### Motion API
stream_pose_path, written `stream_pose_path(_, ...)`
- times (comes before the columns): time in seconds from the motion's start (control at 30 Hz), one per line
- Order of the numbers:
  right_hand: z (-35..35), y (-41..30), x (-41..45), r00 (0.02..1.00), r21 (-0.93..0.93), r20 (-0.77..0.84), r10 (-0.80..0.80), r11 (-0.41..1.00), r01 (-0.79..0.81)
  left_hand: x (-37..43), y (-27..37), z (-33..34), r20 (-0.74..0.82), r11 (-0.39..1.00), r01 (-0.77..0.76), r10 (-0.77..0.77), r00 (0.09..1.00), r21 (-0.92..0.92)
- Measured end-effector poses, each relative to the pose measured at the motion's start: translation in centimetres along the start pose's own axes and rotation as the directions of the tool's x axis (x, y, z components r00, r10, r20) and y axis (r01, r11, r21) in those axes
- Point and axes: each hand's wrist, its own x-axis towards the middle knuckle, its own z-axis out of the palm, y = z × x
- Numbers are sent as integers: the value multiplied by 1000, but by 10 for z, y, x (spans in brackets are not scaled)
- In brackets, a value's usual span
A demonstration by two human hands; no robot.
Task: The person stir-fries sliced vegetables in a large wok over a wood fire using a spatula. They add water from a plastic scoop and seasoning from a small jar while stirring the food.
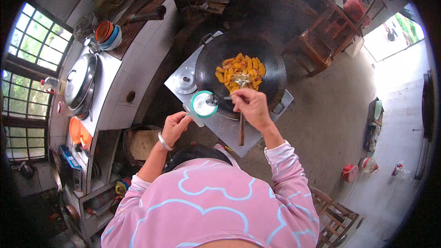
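My left hand (175,127) holds the edge of a green-rimmed plastic container (198,102) with white contents, its clear lid folded back. My right hand (252,107) grips a small spoon (214,99), whose dark, blurred bowl lies over the container's right side. Below the right hand, the wooden handle of a metal spatula (242,129) sticks out over the wok's near rim; whether the fingers touch it, I cannot tell. The spatula's blade rests on orange pumpkin-like slices (240,67) in a large black wok (210,55).
A metal pot lid (185,80) lies on the stove top (234,141) left of the wok. Further left, a counter (109,67) holds a lidded pan (81,79), stacked bowls (110,34) and an orange plastic dipper (78,131). A wooden chair (327,38) stands at the upper right.
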Motion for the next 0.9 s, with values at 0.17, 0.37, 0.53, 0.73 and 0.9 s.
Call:
stream_pose_path(0.17,48,13,0,893,-390,222,-392,803,450,-16,-4,-7,-43,999,-21,23,999,39)
stream_pose_path(0.37,97,6,-5,883,-592,367,-293,658,465,-38,-11,-49,-63,1000,-28,27,998,-4)
stream_pose_path(0.53,69,52,-22,973,-703,104,-204,677,217,-71,-30,-121,-275,974,-61,-1,962,-220)
stream_pose_path(0.73,13,110,-81,940,-962,211,269,228,151,-101,-49,-235,-558,973,-117,-13,830,-197)
stream_pose_path(0.9,15,127,-89,840,-905,419,345,228,358,-119,-50,-318,-712,979,-113,-43,701,-171)
